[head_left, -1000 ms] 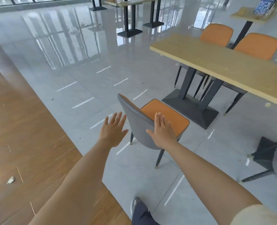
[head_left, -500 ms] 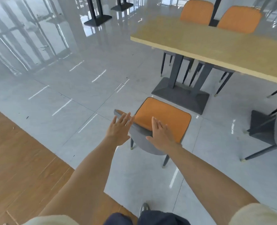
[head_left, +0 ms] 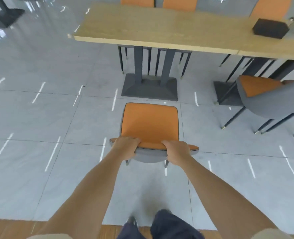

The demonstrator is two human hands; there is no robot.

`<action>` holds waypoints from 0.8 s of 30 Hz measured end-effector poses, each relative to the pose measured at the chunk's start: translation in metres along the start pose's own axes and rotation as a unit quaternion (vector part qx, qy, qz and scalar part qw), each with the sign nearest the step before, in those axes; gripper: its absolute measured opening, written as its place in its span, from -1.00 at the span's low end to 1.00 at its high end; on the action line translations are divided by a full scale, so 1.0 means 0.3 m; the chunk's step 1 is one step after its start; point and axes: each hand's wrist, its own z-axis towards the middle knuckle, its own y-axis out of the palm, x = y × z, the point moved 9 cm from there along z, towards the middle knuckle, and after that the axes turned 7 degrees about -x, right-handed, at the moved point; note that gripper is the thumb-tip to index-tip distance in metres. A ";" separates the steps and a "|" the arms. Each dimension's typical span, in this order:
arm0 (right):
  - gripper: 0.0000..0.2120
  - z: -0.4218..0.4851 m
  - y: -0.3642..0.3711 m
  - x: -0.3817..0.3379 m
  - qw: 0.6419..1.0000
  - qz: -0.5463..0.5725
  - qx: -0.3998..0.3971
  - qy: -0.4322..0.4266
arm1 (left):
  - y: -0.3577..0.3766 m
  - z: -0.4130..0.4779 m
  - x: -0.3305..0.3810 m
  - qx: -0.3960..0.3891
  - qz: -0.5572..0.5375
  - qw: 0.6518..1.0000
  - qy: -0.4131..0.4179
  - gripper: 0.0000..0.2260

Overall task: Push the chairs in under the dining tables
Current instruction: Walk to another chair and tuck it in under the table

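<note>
A chair with an orange seat and grey back [head_left: 150, 125] stands on the grey tiles right in front of me, facing the long wooden dining table [head_left: 168, 30]. Its seat lies short of the table's dark pedestal base [head_left: 149, 88], outside the tabletop's edge. My left hand [head_left: 125, 148] grips the left part of the backrest's top edge, fingers curled over it. On the right part of the same edge, my right hand [head_left: 176, 151] grips likewise.
A second orange and grey chair [head_left: 270, 99] stands pulled out at the right, turned at an angle. Several orange chairs are tucked in on the table's far side. A black box [head_left: 270, 30] sits on the tabletop. Wooden flooring begins behind my feet.
Both hands went from hovering open over the backrest to gripping its top edge. I have stepped round behind the chair, so it now faces the table squarely.
</note>
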 end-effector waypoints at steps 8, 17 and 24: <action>-0.64 0.071 -0.040 0.007 0.999 0.003 0.039 0.007 | -0.020 0.083 -0.039 -0.004 0.013 0.998 0.064 -0.70; -0.52 0.277 -0.178 0.097 0.998 0.015 0.058 0.003 | -0.140 0.315 -0.121 0.029 0.004 0.997 0.074 -0.64; -0.60 0.512 -0.361 0.235 0.997 0.008 0.075 -0.013 | -0.310 0.575 -0.164 0.037 0.000 0.997 0.065 -0.61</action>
